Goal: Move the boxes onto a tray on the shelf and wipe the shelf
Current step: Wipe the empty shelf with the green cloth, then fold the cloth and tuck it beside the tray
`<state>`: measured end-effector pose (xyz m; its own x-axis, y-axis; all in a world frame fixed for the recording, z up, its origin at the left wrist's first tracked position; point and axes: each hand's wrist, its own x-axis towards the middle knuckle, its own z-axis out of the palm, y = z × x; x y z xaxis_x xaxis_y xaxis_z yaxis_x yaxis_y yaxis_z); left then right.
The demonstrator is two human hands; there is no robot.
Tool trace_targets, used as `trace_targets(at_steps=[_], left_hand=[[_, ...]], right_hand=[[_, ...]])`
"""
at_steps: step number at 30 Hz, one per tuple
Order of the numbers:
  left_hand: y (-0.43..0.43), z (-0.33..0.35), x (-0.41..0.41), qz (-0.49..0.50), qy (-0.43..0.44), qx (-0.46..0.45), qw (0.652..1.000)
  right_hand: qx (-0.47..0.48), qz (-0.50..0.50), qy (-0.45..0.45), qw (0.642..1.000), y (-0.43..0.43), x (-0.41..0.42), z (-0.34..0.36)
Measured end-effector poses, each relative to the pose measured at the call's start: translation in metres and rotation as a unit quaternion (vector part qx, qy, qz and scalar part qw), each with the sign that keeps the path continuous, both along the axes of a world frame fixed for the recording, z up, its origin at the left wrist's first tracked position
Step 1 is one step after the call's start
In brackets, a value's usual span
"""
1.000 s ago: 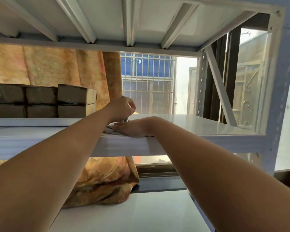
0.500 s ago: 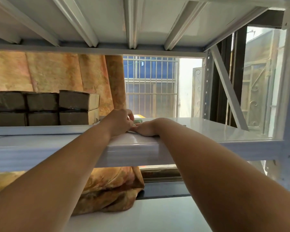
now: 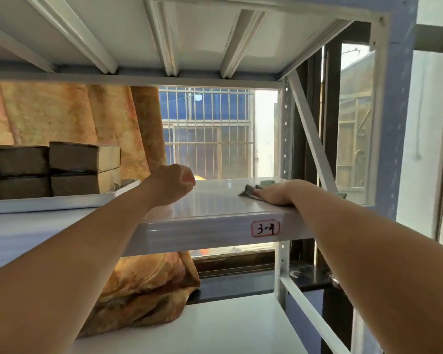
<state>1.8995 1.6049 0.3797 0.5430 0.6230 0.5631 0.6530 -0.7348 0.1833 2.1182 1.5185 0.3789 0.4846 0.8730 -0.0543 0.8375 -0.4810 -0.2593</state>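
Our boxes (image 3: 62, 169) sit stacked on the tray (image 3: 62, 199) at middle left, so moving looks done; wiping remains: our right hand (image 3: 279, 194) presses the cloth (image 3: 249, 191), fingers flat, on the shelf (image 3: 215, 201) centre-right, left hand (image 3: 172, 181) curled, empty

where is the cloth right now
In the head view the cloth lies on the right half of the shelf, pressed flat under the right hand, just behind the 3-4 label and far right of the boxes.
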Motion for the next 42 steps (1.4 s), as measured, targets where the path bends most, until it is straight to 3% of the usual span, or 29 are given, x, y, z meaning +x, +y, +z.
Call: trace_targets(at_steps=[12,19,24,31,35,39,42], left_hand=[[-0.038,0.0,0.082,-0.13,0.001,-0.046,0.99],[-0.014,0.005,0.079,-0.123,0.007,-0.038,0.992],[0.013,0.011,0.066,-0.06,0.086,-0.037,0.994],[0.038,0.019,0.031,-0.017,0.102,-0.118,0.988],[0.044,0.011,0.016,0.031,0.112,-0.165,0.979],[0.032,0.01,0.017,-0.007,0.089,-0.232,0.969],[0.034,0.011,0.016,-0.022,0.145,-0.211,0.966]], right_hand=[[0.001,0.0,0.021,1.0,-0.019,0.046,-0.008],[-0.029,0.129,0.01,0.991,-0.041,0.006,0.001],[-0.035,0.25,0.008,0.968,-0.02,-0.038,0.001],[-0.032,0.329,-0.012,0.944,0.015,-0.074,-0.001],[-0.004,0.329,0.029,0.944,0.025,-0.072,0.007],[0.121,0.273,0.119,0.947,0.034,-0.046,0.023],[0.064,0.212,0.021,0.975,0.036,-0.014,0.036]])
